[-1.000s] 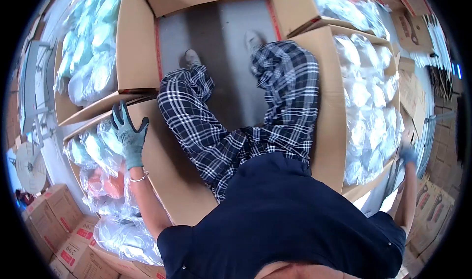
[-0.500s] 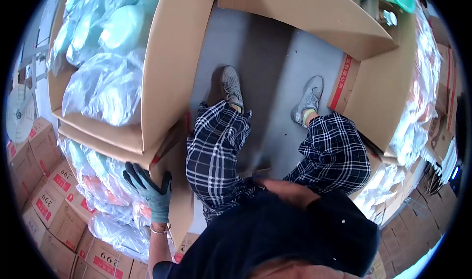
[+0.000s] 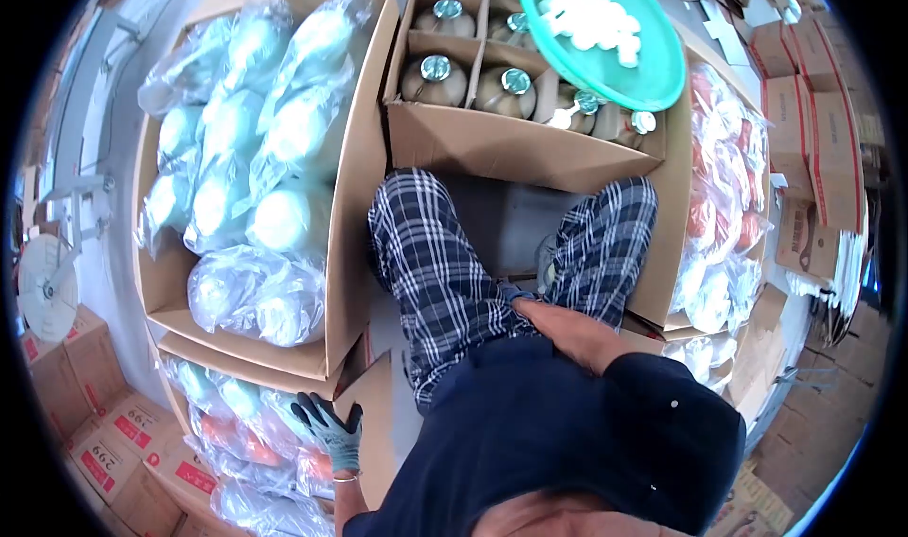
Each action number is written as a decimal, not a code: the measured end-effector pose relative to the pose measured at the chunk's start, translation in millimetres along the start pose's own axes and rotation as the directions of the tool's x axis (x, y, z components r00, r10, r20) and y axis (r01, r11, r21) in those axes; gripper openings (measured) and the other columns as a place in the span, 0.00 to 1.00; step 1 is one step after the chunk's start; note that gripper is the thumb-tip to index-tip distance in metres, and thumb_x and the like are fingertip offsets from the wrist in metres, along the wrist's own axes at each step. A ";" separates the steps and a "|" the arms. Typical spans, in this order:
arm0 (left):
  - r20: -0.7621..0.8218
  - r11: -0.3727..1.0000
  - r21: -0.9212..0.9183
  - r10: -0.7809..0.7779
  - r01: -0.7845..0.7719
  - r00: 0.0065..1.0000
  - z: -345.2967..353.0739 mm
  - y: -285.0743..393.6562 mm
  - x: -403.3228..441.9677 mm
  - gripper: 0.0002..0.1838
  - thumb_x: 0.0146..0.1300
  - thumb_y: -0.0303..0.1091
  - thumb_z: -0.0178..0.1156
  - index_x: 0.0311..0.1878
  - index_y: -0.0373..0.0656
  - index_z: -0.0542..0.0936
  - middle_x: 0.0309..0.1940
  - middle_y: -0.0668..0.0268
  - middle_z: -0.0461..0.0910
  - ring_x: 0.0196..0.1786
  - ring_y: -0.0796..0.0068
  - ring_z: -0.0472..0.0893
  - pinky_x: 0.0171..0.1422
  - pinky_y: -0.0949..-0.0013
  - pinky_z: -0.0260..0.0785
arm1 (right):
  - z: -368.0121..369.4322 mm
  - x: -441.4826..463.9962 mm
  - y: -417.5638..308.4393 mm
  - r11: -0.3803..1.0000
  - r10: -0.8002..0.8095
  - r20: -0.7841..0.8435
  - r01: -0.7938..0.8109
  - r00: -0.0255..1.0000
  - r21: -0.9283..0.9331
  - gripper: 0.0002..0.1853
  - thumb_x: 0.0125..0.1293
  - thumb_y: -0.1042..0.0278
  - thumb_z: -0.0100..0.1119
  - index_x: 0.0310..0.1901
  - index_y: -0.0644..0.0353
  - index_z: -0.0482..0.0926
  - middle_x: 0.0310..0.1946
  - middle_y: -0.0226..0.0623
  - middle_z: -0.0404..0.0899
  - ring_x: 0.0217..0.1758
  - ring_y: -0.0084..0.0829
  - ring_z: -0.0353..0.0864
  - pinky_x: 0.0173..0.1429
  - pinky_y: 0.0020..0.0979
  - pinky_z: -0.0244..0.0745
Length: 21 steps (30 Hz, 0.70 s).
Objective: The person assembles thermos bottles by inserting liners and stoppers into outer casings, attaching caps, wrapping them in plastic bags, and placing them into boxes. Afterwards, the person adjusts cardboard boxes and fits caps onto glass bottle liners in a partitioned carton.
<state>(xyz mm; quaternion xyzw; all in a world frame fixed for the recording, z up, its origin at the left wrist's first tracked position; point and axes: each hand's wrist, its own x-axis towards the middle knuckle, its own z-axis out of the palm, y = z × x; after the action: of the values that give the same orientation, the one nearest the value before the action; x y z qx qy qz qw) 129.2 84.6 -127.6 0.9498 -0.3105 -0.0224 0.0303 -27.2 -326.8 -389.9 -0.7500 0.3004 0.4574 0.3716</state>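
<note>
My left hand [image 3: 330,432], in a grey glove with dark fingertips, lies with fingers spread at the edge of a carton flap [image 3: 376,423]. Beside it is a lower carton of plastic-wrapped items [image 3: 236,433], some greenish, some orange. My right hand [image 3: 515,294] reaches down between my knees; its fingers are mostly hidden, and whether it holds anything cannot be made out. In front of my knees stands a divided carton [image 3: 530,144] with several capped glass bottles [image 3: 434,83] in its cells. A green basin [image 3: 605,73] with small white pieces [image 3: 586,18] rests on its right part.
A tall carton [image 3: 355,225] of bagged pale-green items [image 3: 284,220] stands to my left. Another carton [image 3: 662,225] with bagged red and clear items [image 3: 724,187] is on my right. A white fan [image 3: 47,286] and stacked boxes [image 3: 109,457] are at far left.
My view has tilted up and forward, bringing the bottle carton and green basin into sight. My knees have drawn closer together. My left hand stays at the carton edge.
</note>
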 end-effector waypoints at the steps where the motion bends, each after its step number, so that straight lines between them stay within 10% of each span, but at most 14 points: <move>1: 0.008 1.000 0.004 -0.011 0.010 1.000 -3.0 2.9 0.7 0.50 0.57 0.60 0.60 0.74 0.42 0.50 0.72 0.43 0.49 0.73 0.32 0.49 0.74 0.36 0.43 | -6.6 7.3 0.4 1.000 -0.025 0.001 0.025 1.000 0.002 0.24 0.64 0.47 0.50 0.52 0.58 0.76 0.51 0.53 0.77 0.53 0.50 0.78 0.58 0.44 0.72; 6: -0.115 0.982 0.188 0.044 -0.022 0.992 -10.7 10.5 1.0 0.35 0.66 0.54 0.50 0.68 0.38 0.63 0.68 0.47 0.61 0.71 0.41 0.58 0.74 0.40 0.47 | -71.0 21.2 -20.3 0.981 -0.188 -0.304 0.166 0.934 -0.097 0.25 0.63 0.45 0.51 0.49 0.58 0.78 0.52 0.54 0.77 0.55 0.51 0.77 0.59 0.45 0.71; 8: -0.254 0.968 0.163 -0.144 0.189 0.956 -23.4 35.6 18.7 0.28 0.70 0.45 0.47 0.67 0.36 0.64 0.67 0.49 0.62 0.71 0.45 0.59 0.75 0.41 0.44 | -148.1 -70.9 -69.3 0.964 -0.222 -0.515 0.265 0.828 0.012 0.22 0.63 0.48 0.53 0.48 0.59 0.78 0.50 0.52 0.78 0.52 0.51 0.78 0.58 0.44 0.71; 9: -0.445 0.975 -0.001 -0.201 0.224 0.873 -15.6 47.2 33.3 0.25 0.73 0.43 0.42 0.66 0.35 0.66 0.67 0.49 0.62 0.71 0.46 0.59 0.75 0.44 0.44 | -155.5 -48.0 -54.3 0.787 -0.548 -0.767 0.517 0.335 -0.337 0.19 0.64 0.54 0.55 0.48 0.60 0.78 0.48 0.52 0.79 0.51 0.52 0.78 0.59 0.42 0.72; 10: -0.565 0.992 -0.035 -0.117 0.118 0.817 -26.5 74.4 63.5 0.25 0.73 0.43 0.44 0.65 0.35 0.67 0.67 0.49 0.62 0.71 0.46 0.59 0.74 0.46 0.46 | -205.6 -120.9 -78.8 0.704 -0.457 -0.827 0.701 0.328 -0.110 0.18 0.63 0.57 0.59 0.49 0.61 0.78 0.46 0.50 0.79 0.49 0.50 0.79 0.57 0.40 0.73; 12: -0.604 0.948 -0.310 -0.134 -0.077 0.786 -43.3 140.8 124.8 0.25 0.68 0.39 0.50 0.64 0.35 0.68 0.66 0.47 0.63 0.70 0.44 0.58 0.73 0.45 0.47 | -250.6 -193.7 -74.2 0.676 -0.349 -0.926 0.644 -0.147 -0.357 0.20 0.62 0.61 0.62 0.52 0.63 0.76 0.43 0.44 0.81 0.46 0.43 0.81 0.54 0.37 0.74; 15: -0.511 0.693 -0.577 0.106 -0.432 0.853 -61.1 221.7 232.5 0.22 0.59 0.25 0.57 0.58 0.37 0.74 0.60 0.53 0.71 0.65 0.52 0.68 0.71 0.53 0.54 | -316.6 -215.6 -22.5 0.069 0.028 -0.979 0.977 0.202 0.204 0.27 0.62 0.58 0.64 0.60 0.60 0.70 0.49 0.39 0.77 0.49 0.37 0.80 0.54 0.37 0.75; 19: -0.359 0.591 -0.488 0.534 -0.642 0.765 -68.1 340.6 359.9 0.18 0.57 0.35 0.64 0.50 0.38 0.79 0.46 0.54 0.80 0.50 0.53 0.78 0.58 0.60 0.69 | -378.8 -197.6 46.1 -0.446 0.064 -0.626 0.584 0.777 0.678 0.46 0.57 0.38 0.63 0.71 0.51 0.54 0.60 0.46 0.63 0.51 0.46 0.77 0.50 0.49 0.77; 21: -0.304 0.579 -0.358 0.669 -0.732 0.678 -22.1 401.7 417.8 0.18 0.57 0.43 0.64 0.45 0.40 0.80 0.39 0.57 0.81 0.43 0.56 0.80 0.52 0.61 0.71 | -413.3 -168.3 57.5 -0.504 -0.070 -0.478 0.382 0.876 0.775 0.41 0.58 0.41 0.62 0.68 0.50 0.57 0.59 0.49 0.67 0.56 0.48 0.75 0.56 0.55 0.76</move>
<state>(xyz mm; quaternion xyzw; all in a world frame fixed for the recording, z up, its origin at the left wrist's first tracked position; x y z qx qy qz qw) 231.0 -485.0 -86.8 0.7133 -0.6434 -0.0156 0.2774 51.1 -683.2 -126.8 -0.1686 0.3905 -0.1832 0.8863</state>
